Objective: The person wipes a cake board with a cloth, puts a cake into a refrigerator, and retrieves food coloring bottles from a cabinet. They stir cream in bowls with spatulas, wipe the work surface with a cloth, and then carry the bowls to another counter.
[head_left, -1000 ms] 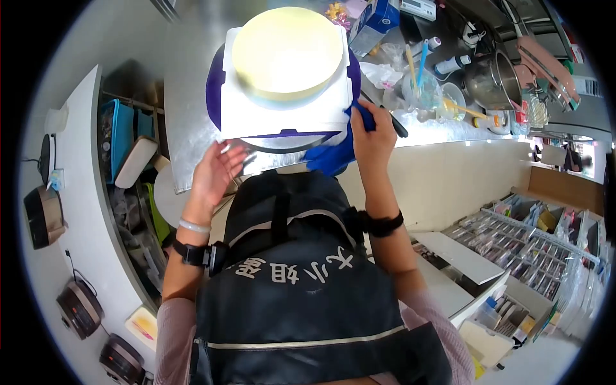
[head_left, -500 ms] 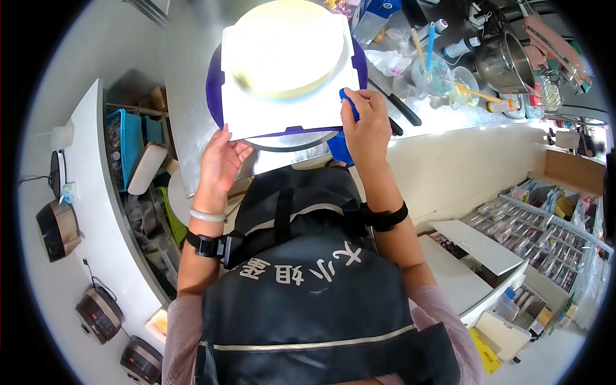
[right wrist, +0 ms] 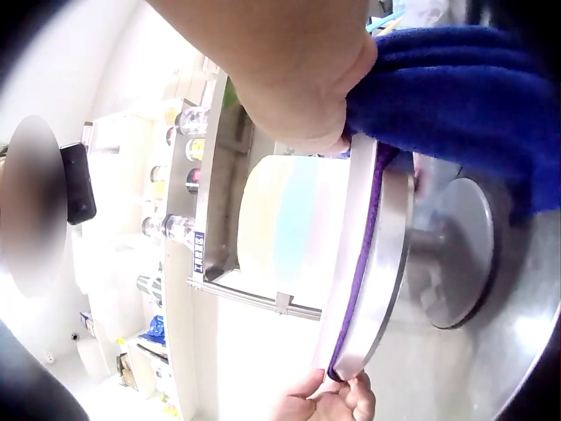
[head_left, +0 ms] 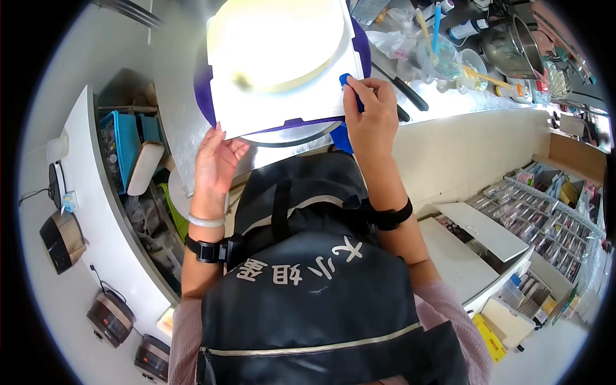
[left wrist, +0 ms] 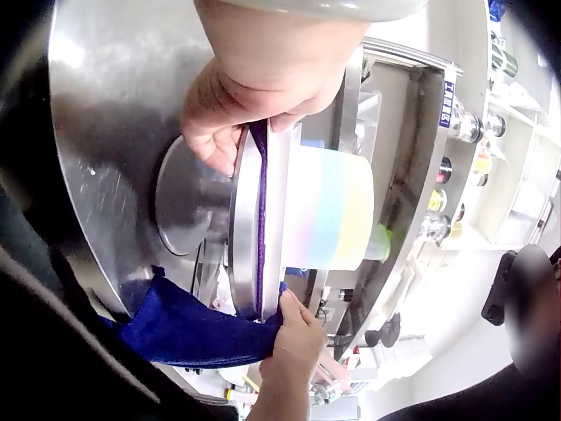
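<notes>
A tall round cake (head_left: 276, 42), pale yellow on top with pastel bands on its side (left wrist: 329, 206), stands on a white board (head_left: 269, 119). Beneath the board are a purple mat (head_left: 203, 90) and a metal turntable (head_left: 292, 140). My left hand (head_left: 217, 163) grips the board's near left corner, its thumb at the edge and fingers lower down. With my right hand (head_left: 372, 122) I pinch a blue cloth (head_left: 344, 80) against the board's right edge. Most of the cloth (right wrist: 456, 96) hangs below that hand, seen in the right wrist view.
Black-handled tools (head_left: 410, 94) lie right of the turntable. Beyond them are plastic cups (head_left: 436, 64) with spatulas, a steel bowl (head_left: 510, 48) and a pink mixer (head_left: 561, 32). At the left stands a shelf with a blue bin (head_left: 127, 151).
My left hand has come up to the board's corner and gripped it. The right hand has brought the cloth onto the board's edge, and the board has turned slightly.
</notes>
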`<state>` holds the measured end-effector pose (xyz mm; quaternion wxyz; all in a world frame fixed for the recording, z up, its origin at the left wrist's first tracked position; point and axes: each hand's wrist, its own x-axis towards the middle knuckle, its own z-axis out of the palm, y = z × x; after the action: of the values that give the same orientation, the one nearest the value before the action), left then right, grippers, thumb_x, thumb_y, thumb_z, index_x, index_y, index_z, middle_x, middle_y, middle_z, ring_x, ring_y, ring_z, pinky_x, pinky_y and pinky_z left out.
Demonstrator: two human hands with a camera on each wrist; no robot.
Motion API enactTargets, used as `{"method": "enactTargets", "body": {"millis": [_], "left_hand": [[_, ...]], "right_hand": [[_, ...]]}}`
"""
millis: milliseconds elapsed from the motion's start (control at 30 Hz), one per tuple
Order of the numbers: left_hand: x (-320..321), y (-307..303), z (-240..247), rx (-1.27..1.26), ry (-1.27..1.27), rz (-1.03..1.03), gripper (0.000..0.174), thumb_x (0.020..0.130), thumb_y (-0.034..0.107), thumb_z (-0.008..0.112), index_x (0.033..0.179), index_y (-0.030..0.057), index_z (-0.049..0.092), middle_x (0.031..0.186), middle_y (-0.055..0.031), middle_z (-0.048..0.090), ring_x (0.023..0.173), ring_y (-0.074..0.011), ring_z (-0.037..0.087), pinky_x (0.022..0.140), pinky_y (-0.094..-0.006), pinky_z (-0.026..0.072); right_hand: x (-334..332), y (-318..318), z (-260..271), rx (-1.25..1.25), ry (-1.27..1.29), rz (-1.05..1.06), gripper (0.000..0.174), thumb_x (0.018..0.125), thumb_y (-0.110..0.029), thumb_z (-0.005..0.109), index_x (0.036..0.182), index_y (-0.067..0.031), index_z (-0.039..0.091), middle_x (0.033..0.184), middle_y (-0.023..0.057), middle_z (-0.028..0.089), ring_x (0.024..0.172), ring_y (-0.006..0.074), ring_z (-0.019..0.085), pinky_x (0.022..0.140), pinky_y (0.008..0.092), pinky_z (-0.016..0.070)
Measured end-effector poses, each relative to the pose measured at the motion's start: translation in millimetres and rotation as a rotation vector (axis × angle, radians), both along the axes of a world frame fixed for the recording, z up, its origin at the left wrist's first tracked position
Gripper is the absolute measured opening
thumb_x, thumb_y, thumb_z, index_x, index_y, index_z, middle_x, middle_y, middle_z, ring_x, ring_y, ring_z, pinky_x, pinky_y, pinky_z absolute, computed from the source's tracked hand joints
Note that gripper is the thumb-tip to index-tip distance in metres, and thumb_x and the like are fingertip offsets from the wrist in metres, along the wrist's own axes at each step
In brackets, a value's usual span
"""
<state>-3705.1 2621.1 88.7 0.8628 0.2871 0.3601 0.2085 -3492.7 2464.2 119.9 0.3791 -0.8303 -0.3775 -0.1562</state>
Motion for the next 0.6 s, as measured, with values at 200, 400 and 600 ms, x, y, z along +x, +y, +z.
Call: {"method": "enactTargets", "body": {"millis": [200, 400, 600], "left_hand": [[1.8, -1.9, 1.5, -0.006, 0.003, 0.040, 0.020, 0.091, 0.019, 0.045, 0.107, 0.0072, 0.048, 0.090, -0.0062, 0.058, 0.078, -0.0162, 0.057, 0.073, -0.0317, 0.0494], [5.7, -4.2, 8.0, -0.005, 0.043, 0.064, 0.018, 0.091, 0.020, 0.049, 0.104, 0.0074, 0.049, 0.087, -0.0059, 0.059, 0.075, -0.0159, 0.058, 0.068, -0.0308, 0.0506], [3.7, -9.6, 9.2, 0.001, 0.052, 0.012, 0.021, 0.092, 0.019, 0.044, 0.109, 0.0060, 0.047, 0.095, -0.0073, 0.058, 0.080, -0.0174, 0.059, 0.072, -0.0311, 0.0498]], "right_hand": [[-6.1, 0.3, 6.2, -0.114, -0.052, 0.002, 0.017, 0.076, -0.010, 0.064, 0.093, -0.0092, 0.065, 0.087, 0.0062, 0.052, 0.077, 0.0249, 0.053, 0.058, 0.0330, 0.0457], [-16.0, 2.1, 12.1, -0.168, -0.013, 0.018, 0.016, 0.078, -0.010, 0.062, 0.094, -0.0088, 0.066, 0.087, 0.0070, 0.052, 0.080, 0.0244, 0.052, 0.060, 0.0333, 0.0450], [-24.5, 5.4, 13.1, -0.164, -0.014, 0.043, 0.019, 0.076, -0.007, 0.062, 0.095, -0.0095, 0.065, 0.087, 0.0069, 0.051, 0.080, 0.0245, 0.052, 0.060, 0.0332, 0.0453]]}}
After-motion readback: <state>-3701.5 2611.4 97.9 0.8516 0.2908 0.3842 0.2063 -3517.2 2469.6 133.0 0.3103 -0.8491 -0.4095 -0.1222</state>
